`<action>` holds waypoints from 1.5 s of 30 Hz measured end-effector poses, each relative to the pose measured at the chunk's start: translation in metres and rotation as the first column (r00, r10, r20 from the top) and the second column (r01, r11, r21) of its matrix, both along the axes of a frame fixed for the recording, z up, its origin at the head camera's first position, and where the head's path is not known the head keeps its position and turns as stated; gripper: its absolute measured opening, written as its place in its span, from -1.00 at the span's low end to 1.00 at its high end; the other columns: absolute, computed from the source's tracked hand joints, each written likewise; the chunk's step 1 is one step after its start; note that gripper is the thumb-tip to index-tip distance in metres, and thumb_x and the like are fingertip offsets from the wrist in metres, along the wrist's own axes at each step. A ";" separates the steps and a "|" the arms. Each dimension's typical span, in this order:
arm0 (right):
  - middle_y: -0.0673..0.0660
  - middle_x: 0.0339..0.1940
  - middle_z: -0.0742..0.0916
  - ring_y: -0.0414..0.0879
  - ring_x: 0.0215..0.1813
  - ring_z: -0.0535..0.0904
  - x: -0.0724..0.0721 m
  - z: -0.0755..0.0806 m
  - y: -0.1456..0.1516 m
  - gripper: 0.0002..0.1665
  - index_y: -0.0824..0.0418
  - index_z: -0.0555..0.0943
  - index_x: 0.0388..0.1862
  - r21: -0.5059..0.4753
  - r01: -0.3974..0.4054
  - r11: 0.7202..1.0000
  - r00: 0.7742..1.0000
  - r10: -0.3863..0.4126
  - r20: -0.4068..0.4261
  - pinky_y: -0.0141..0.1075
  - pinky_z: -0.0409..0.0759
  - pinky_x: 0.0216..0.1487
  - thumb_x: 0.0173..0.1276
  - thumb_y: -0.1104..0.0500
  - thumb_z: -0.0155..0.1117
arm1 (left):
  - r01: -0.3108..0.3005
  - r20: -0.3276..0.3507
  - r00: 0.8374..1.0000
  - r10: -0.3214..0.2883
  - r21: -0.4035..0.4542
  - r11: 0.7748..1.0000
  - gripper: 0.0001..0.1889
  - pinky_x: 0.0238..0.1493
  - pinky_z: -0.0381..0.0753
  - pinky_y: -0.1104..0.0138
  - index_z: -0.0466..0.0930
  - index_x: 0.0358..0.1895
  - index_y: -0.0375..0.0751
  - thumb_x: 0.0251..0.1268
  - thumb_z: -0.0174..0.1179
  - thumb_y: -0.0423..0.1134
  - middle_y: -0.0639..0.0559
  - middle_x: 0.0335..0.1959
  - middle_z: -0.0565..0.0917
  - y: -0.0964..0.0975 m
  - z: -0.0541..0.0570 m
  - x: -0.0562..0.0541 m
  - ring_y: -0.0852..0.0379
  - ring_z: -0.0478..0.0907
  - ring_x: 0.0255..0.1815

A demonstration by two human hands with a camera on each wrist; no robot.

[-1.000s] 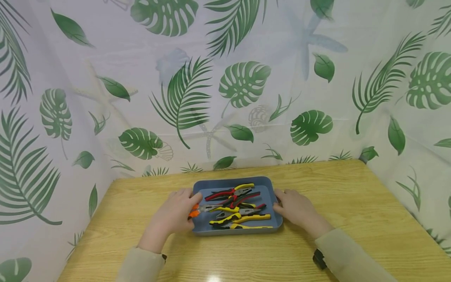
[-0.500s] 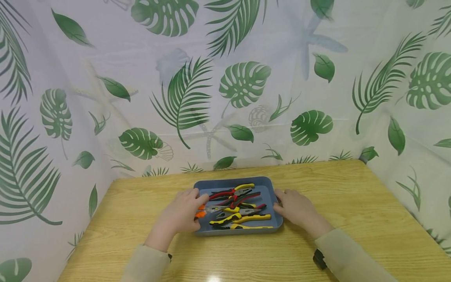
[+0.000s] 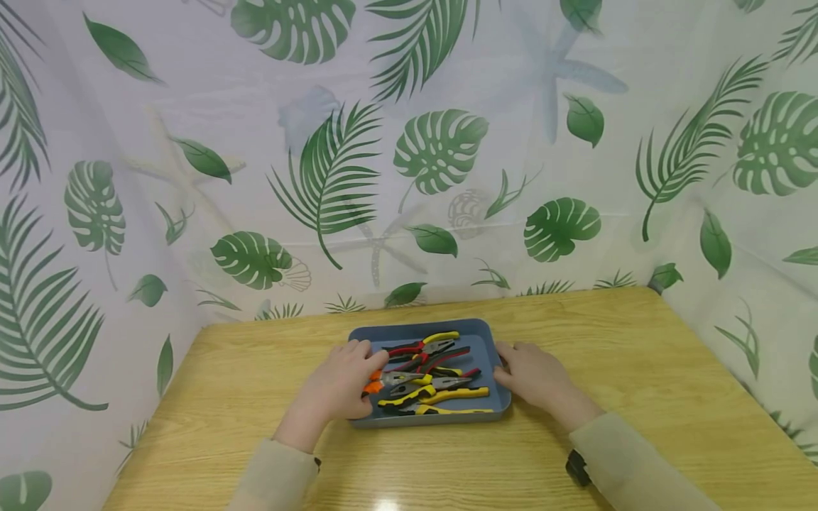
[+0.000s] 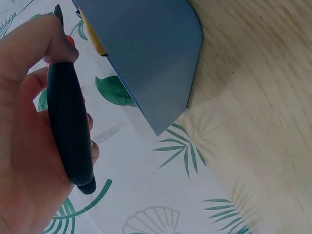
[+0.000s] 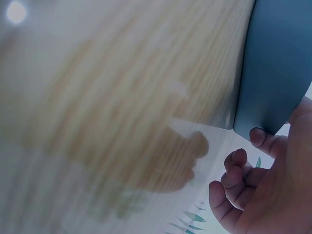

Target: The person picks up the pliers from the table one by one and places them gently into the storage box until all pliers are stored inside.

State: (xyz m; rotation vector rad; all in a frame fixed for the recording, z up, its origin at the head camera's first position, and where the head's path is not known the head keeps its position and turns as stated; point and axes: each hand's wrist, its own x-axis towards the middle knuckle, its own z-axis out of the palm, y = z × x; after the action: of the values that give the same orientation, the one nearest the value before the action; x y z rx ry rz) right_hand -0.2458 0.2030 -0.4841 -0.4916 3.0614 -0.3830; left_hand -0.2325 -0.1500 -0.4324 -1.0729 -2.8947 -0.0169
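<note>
A pair of pliers with orange and black handles (image 3: 373,384) is in my left hand (image 3: 341,380), over the left end of a blue-grey tray (image 3: 422,420). In the left wrist view the fingers (image 4: 36,83) curl around its black grip (image 4: 70,124), above the tray's outer wall (image 4: 151,53). Its metal jaws point right over the other pliers. At the tray's right end, my right hand (image 3: 533,372) holds the rim. The right wrist view has one fingertip (image 5: 258,135) against the outside wall, the other fingers loosely curled below; the thumb is mostly hidden.
Several pliers with yellow-black (image 3: 454,395) and red-black handles (image 3: 441,358) lie overlapping in the tray. The tray stands on a wood-grain table (image 3: 255,369). A leaf-patterned cloth (image 3: 441,234) rises behind the table and along both sides.
My left hand has moved to the right with the orange-handled pliers, further over the tray. The right hand and the tray have stayed in place. The head view has shifted slightly.
</note>
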 end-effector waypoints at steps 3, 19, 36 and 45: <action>0.13 -0.27 0.67 0.00 -0.26 0.56 0.000 0.001 0.000 -0.64 0.16 0.62 0.15 0.001 0.001 1.000 1.000 -0.001 0.000 -0.09 0.50 -0.30 0.49 0.03 0.20 | 0.007 -0.009 1.000 -0.007 0.004 1.000 -0.52 -0.19 0.21 0.22 0.47 -0.03 -0.01 -0.02 0.49 -0.30 0.10 -0.32 0.34 0.002 0.000 0.000 0.09 0.22 -0.28; 0.20 -0.14 0.74 0.09 -0.15 0.68 0.000 0.000 -0.001 -0.49 0.20 0.60 0.32 0.018 0.002 1.000 1.000 -0.002 0.007 -0.01 0.60 -0.23 0.50 0.02 0.20 | 0.020 -0.026 0.999 -0.020 -0.007 1.000 -0.50 -0.15 0.20 0.22 0.49 0.02 0.00 -0.01 0.52 -0.27 0.10 -0.29 0.38 0.014 -0.003 -0.002 0.09 0.23 -0.25; 0.19 -0.16 0.72 0.04 -0.19 0.64 0.000 0.001 0.000 -0.50 0.21 0.60 0.32 0.015 0.002 1.000 1.000 -0.002 0.004 -0.04 0.58 -0.24 0.49 0.03 0.19 | 0.025 -0.037 0.999 -0.026 -0.018 1.000 -0.49 -0.15 0.21 0.25 0.50 0.07 0.03 0.01 0.47 -0.27 0.09 -0.23 0.42 0.027 -0.008 -0.008 0.09 0.25 -0.22; 0.22 -0.11 0.74 0.10 -0.11 0.68 0.001 0.004 -0.001 -0.46 0.22 0.58 0.36 0.016 0.004 1.000 1.000 -0.004 0.011 0.02 0.62 -0.18 0.50 0.02 0.18 | 0.049 -0.067 0.996 -0.051 -0.027 0.998 -0.54 -0.14 0.21 0.26 0.52 0.04 0.07 0.07 0.48 -0.23 0.11 -0.22 0.43 0.037 -0.009 -0.012 0.12 0.25 -0.24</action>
State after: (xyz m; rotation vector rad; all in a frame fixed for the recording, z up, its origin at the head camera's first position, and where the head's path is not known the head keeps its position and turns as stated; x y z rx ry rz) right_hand -0.2452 0.2018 -0.4805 -0.4811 3.0533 -0.3594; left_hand -0.2448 -0.1131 -0.4410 -1.1267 -2.8150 0.0531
